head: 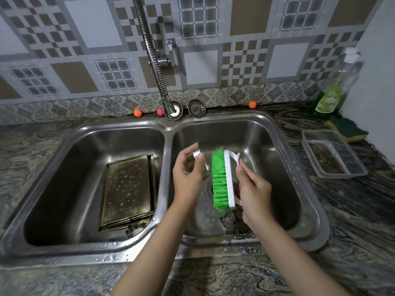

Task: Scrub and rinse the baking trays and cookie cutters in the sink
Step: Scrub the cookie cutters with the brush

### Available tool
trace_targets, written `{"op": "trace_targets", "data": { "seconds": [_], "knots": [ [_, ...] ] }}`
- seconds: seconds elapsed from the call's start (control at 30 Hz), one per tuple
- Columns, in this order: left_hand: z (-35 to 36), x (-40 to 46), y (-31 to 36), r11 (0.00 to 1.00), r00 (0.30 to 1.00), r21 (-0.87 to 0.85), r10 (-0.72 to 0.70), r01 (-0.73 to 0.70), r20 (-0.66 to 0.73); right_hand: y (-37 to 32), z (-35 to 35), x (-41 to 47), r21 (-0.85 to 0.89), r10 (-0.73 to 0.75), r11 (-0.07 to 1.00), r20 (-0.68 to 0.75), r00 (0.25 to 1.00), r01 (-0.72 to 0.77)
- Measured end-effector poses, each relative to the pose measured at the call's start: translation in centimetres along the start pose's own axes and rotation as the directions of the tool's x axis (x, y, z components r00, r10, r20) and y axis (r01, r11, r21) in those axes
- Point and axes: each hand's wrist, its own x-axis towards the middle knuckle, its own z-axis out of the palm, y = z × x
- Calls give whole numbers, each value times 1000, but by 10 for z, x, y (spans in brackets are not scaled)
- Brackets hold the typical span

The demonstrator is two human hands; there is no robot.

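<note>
Double sink [168, 129]: the left basin has the stacked baking trays [128, 189] leaning in it, wet and spotty, and over the right basin the left hand [188, 174] pinches a small metal cookie cutter [196, 155] while the right hand [253, 186] grips a green-bristled scrub brush [222, 180] by its white handle. More metal bits sit at the right basin's bottom (mostly hidden behind the hands, can't tell what). Clear plastic tub [333, 154] on the counter, contents hard to make out.
</note>
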Motion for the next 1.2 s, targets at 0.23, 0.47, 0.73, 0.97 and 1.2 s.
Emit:
{"op": "trace_targets", "data": {
  "seconds": [0.23, 0.47, 0.73, 0.97, 1.2],
  "knots": [
    [-10, -4, 3, 967, 905, -63, -206, 246, 373, -15, 6, 18, -68, -169, 983, 48, 984, 172],
    [-17, -3, 4, 975, 911, -26, -195, 219, 364, -16, 7, 24, -24, -215, 976, 25, 976, 215],
    [-12, 1, 9, 966, 960, -161, -161, 201, 229, -15, 5, 24, -101, -230, 964, 146, 962, 246],
    [-26, 23, 6, 935, 961, -235, -238, 266, 139, -4, -15, 24, -196, -195, 953, 188, 963, 231],
    [-7, 9, -2, 921, 938, -213, -288, 326, 192, -17, 12, 33, -132, -208, 965, 141, 968, 227]
  ]
}}
